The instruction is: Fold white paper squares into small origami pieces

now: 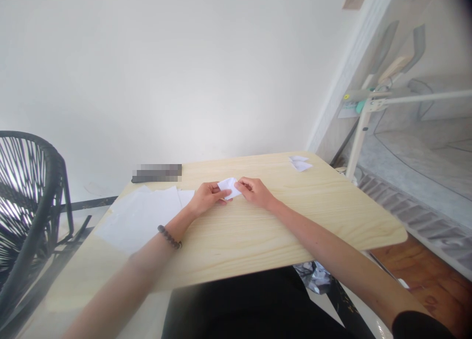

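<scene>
Between my two hands is a small folded piece of white paper point(229, 185), held a little above the wooden table. My left hand point(208, 197), with a dark bead bracelet at the wrist, pinches its left side, thumb on top. The fingers of my right hand point(254, 191) are closed on its right edge. Flat sheets of white paper point(143, 216) lie on the table by my left forearm, which covers part of them. Two small folded white papers point(300, 163) rest at the far right of the tabletop.
A pixelated dark object point(157, 173) lies at the table's back left. The light wooden table point(280, 240) stands against a white wall. At left is a black woven chair point(33, 206); at right, a white metal frame point(359, 142) and a grey sofa-like surface.
</scene>
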Demonstrator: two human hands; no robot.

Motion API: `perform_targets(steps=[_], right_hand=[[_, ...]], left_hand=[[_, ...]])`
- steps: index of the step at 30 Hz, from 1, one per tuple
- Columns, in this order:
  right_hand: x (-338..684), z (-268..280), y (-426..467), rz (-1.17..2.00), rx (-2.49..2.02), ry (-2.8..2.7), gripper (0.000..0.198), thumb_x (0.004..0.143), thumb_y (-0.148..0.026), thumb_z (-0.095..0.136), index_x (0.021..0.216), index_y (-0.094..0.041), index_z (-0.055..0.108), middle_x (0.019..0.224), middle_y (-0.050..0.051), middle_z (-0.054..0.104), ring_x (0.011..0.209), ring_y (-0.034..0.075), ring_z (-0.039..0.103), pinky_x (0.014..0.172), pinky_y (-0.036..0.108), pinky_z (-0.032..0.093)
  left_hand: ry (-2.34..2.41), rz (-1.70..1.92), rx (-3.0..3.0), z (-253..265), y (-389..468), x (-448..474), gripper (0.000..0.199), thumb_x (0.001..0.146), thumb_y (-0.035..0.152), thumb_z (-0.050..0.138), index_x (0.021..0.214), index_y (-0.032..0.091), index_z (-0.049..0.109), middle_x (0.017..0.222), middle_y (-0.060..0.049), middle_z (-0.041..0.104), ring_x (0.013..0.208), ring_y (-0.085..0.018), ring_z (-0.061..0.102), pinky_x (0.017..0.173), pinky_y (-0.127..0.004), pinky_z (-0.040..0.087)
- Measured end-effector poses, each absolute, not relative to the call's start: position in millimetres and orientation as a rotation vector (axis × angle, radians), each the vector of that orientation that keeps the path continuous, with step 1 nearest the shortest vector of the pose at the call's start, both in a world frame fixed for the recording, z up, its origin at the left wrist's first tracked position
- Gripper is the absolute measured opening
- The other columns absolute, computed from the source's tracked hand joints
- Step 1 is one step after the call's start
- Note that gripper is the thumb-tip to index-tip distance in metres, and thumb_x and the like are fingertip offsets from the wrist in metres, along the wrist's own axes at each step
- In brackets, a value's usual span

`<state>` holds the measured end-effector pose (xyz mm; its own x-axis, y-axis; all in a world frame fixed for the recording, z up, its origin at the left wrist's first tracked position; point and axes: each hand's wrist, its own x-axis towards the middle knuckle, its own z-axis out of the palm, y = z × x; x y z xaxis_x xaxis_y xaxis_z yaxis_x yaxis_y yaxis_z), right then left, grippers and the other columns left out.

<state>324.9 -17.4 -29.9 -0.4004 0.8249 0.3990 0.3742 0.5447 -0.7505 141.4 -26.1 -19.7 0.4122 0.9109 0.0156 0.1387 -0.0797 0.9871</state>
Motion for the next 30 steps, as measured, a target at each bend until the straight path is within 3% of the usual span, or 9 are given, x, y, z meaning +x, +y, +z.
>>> perform_targets(steps=[4, 15, 22, 30], right_hand=[[324.8, -29.5, -18.0, 0.666, -0.968, -2.055, 0.033, 0.080, -0.041, 0.039, 0.059, -0.015, 0.043, 0.052, -0.004, 0.036, 0.048, 0.006, 0.032, 0.047, 0.020, 0.026], [326.2, -31.2, -17.0, 0.598, -0.943, -2.158, 0.035, 0.080, -0.040, 0.039, 0.054, -0.015, 0.038, 0.049, -0.005, 0.031, 0.046, 0.005, 0.028, 0.045, 0.020, 0.022], [328.1, -29.0, -18.0, 0.533, -0.908, -2.182, 0.036, 0.082, -0.037, 0.037, 0.055, -0.015, 0.043, 0.051, -0.004, 0.038, 0.047, 0.006, 0.031, 0.048, 0.021, 0.023], [327.3, -29.2, -16.8, 0.467, -1.033, -2.085, 0.038, 0.080, -0.039, 0.039, 0.052, -0.014, 0.044, 0.047, -0.004, 0.035, 0.046, 0.005, 0.030, 0.047, 0.020, 0.023]], left_hand=[[0.969, 0.930, 1.503, -19.0, -24.8, 141.1, 0.041, 0.062, 0.043, 0.063, 0.089, 0.011, 0.062, 0.085, -0.007, 0.064, 0.079, -0.019, 0.057, 0.065, -0.030, 0.048], [0.964, 0.957, 1.502, -25.6, -19.2, 138.4, 0.031, 0.063, 0.037, 0.064, 0.078, 0.010, 0.063, 0.073, -0.005, 0.062, 0.070, -0.015, 0.055, 0.062, -0.027, 0.046], [0.940, 0.901, 1.473, -19.6, -22.2, 137.7, 0.032, 0.062, 0.033, 0.067, 0.084, 0.010, 0.062, 0.075, -0.006, 0.063, 0.070, -0.015, 0.056, 0.065, -0.028, 0.046], [0.948, 0.877, 1.452, -23.4, -22.8, 140.0, 0.036, 0.061, 0.030, 0.068, 0.090, 0.012, 0.056, 0.078, -0.006, 0.062, 0.075, -0.016, 0.058, 0.069, -0.033, 0.049]])
